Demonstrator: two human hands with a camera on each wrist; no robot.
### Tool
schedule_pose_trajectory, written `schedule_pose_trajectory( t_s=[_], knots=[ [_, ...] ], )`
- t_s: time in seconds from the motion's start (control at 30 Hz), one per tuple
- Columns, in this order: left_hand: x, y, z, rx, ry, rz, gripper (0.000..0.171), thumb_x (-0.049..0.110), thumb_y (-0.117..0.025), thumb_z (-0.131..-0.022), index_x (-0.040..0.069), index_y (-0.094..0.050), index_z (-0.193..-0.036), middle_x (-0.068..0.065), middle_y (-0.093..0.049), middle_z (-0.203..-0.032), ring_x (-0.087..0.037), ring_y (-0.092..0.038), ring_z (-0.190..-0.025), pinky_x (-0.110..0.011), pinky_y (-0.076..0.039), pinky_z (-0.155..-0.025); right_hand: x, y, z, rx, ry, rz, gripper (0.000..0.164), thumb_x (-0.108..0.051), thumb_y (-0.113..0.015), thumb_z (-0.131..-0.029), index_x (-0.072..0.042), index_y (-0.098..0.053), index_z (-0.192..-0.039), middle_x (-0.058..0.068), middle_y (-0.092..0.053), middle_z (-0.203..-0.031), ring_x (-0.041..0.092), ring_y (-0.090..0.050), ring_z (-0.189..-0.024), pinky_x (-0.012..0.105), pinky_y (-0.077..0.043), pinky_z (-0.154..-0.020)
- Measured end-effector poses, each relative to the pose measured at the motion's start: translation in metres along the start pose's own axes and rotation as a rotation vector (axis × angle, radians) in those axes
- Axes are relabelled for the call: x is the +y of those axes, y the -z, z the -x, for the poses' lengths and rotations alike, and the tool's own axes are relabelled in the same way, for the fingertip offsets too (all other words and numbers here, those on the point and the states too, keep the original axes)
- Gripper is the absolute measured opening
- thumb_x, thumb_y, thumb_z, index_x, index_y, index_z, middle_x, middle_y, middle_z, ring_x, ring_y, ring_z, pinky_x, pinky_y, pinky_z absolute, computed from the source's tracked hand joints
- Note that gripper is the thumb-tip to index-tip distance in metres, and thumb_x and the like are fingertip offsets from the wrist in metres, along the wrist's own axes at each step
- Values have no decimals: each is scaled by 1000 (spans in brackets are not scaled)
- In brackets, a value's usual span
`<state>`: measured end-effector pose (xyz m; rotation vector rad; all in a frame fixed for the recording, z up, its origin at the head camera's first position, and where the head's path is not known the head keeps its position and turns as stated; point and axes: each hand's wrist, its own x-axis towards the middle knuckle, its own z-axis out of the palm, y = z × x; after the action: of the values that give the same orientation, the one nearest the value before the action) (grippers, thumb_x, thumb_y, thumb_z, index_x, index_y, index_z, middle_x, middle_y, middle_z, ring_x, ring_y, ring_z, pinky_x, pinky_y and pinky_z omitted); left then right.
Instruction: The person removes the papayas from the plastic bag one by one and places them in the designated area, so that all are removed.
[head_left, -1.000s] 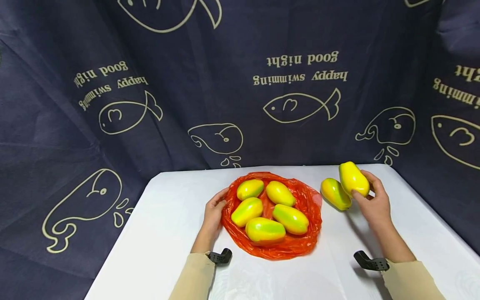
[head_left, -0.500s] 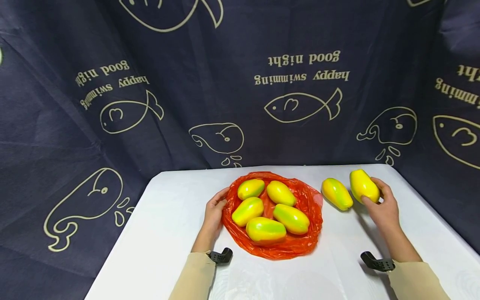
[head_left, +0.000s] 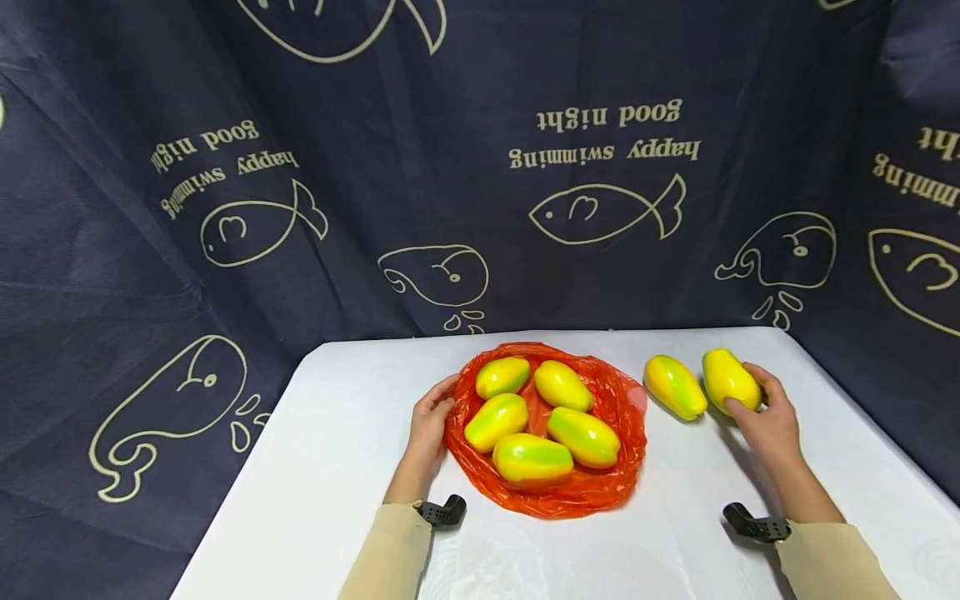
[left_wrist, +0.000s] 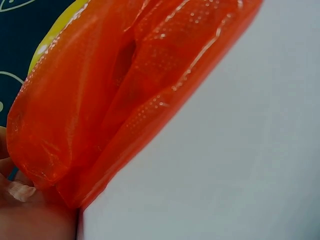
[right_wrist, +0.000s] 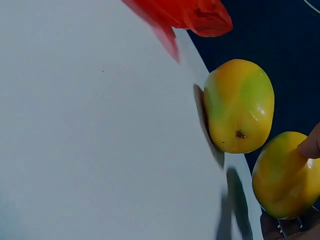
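Observation:
My left hand holds the left rim of a red plastic bag, its fingers and thumb at the bag's folded edge in the left wrist view. Several glossy yellow-green papayas lie inside the opened bag. On the right, my right hand grips one papaya, thumb on its near side and fingers beneath it in the right wrist view. Its shadow falls apart from it on the table. Another papaya rests on the table between that hand and the bag.
A white-covered table carries everything. Behind it and at both sides hangs a dark blue curtain with fish and whale drawings. The table's far edge runs just behind the two papayas on the right.
My right hand has moved right and lowered the papaya it holds, from overlapping the loose papaya to beside it. The left hand and the bag have stayed put.

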<state>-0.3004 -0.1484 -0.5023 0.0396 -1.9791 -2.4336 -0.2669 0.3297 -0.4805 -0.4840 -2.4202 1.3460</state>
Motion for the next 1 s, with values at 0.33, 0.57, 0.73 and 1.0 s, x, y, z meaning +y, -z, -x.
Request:
schedule_pose_trajectory(
  t_s=[0.33, 0.57, 0.73, 1.0],
  knots=[
    [0, 1, -2, -15, 1, 11, 42, 7, -42, -102, 18, -59, -139, -5, -53, -147, -24, -54, -132, -28, -55, -99, -1, -2, -3, -81, -92, -48, 70, -13, -54, -96, -12, -22, -159, 22, -21, -165, 46, -24, -147, 62, -21, -122],
    [0, 1, 0, -19, 5, 10, 42, 7, -42, -102, 17, -58, -139, -5, -53, -148, -24, -52, -134, -28, -54, -101, 5, -4, -3, -98, -102, -34, 71, -13, -52, -98, -13, -18, -160, 22, -18, -165, 48, -22, -147, 63, -21, -122],
    [-2, 2, -1, -17, 1, 3, 42, 7, -42, -102, 17, -59, -139, -5, -53, -147, -23, -52, -133, -27, -54, -100, 7, -3, -4, -123, -71, -13, 72, -13, -51, -97, -12, -16, -160, 25, -17, -164, 51, -22, -146, 66, -21, -120],
    [-1, 1, 0, -16, 1, 7, 42, 8, -42, -102, 17, -58, -139, -6, -53, -147, -23, -52, -133, -27, -54, -101, 7, -1, -4, -140, -4, 10, 71, -13, -51, -99, -10, -16, -160, 29, -17, -163, 55, -21, -145, 71, -19, -117]
  ],
)
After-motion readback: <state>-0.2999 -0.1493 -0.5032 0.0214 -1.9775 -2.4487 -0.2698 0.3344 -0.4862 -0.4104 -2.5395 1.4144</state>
